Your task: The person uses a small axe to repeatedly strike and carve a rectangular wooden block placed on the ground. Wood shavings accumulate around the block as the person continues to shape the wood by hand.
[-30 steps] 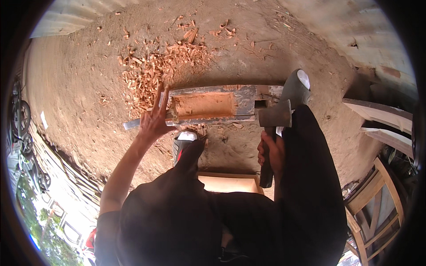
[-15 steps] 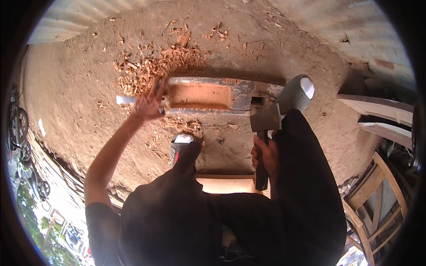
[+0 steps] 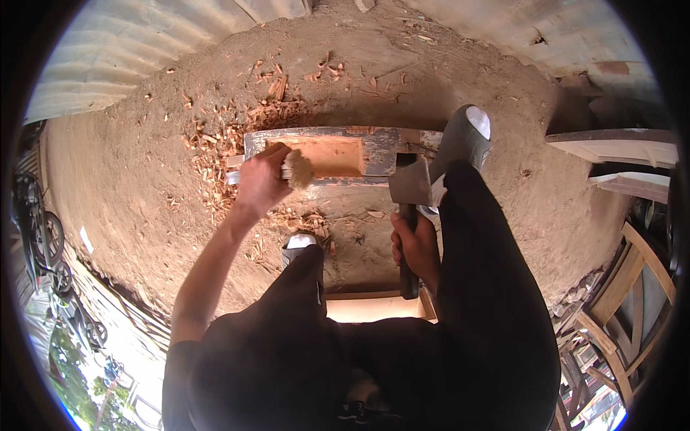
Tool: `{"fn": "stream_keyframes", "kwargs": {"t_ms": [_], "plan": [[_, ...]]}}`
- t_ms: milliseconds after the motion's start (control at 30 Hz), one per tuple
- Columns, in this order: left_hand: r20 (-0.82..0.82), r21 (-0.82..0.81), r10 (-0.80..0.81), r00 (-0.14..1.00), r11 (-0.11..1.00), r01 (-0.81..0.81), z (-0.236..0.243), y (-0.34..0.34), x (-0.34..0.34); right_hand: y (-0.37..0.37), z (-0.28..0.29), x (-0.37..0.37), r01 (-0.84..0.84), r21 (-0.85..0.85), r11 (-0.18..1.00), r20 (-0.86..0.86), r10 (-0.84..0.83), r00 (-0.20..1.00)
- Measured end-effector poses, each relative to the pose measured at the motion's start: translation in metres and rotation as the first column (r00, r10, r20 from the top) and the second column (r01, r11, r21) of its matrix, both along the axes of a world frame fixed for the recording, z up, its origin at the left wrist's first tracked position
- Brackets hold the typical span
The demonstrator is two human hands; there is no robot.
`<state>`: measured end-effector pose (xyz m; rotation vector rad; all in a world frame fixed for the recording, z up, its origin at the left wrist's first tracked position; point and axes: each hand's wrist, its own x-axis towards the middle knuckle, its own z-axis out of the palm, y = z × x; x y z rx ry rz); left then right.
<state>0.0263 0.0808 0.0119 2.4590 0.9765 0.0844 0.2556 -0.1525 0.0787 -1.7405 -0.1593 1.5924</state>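
A chisel (image 3: 298, 171) is closed in my left hand (image 3: 261, 179), its pale, frayed handle end pointing right and its metal blade showing on the left. That hand is over the left end of a dark, weathered wooden beam (image 3: 379, 136) on the ground. A long rectangular recess of fresh orange wood (image 3: 336, 152) is cut into the beam's upper face. With its fingers wrapped round the dark handle, my right hand (image 3: 420, 248) grips a hatchet (image 3: 411, 185) beside my right leg. The hatchet's head is up, near a dark square hole (image 3: 407, 159) in the beam.
Wood chips (image 3: 277, 111) lie heaped beyond the beam's left part and scattered around it. My right shoe (image 3: 461, 140) presses against the beam's right end; my left shoe (image 3: 300, 244) stands nearer. Wooden frames (image 3: 622, 294) lean at right. Corrugated sheets (image 3: 151, 54) border the far side.
My left hand, spread over the chisel before, now has its fingers closed round it and has moved right and nearer. The chisel's frayed handle end now shows. My right hand still holds the hatchet.
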Motion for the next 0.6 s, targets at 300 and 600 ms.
{"fn": "stream_keyframes", "kwargs": {"t_ms": [300, 600], "plan": [[0.678, -0.660, 0.429, 0.597, 0.713, 0.236, -0.052, -0.048, 0.130, 0.021, 0.010, -0.030, 0.015, 0.271, 0.962, 0.167, -0.062, 0.984], [0.577, -0.337, 0.228, 0.784, 0.941, -0.025, 0.026, -0.061, 0.104, 0.022, 0.015, -0.012, 0.131, 0.137, 0.982, 0.100, -0.146, 0.984]]}}
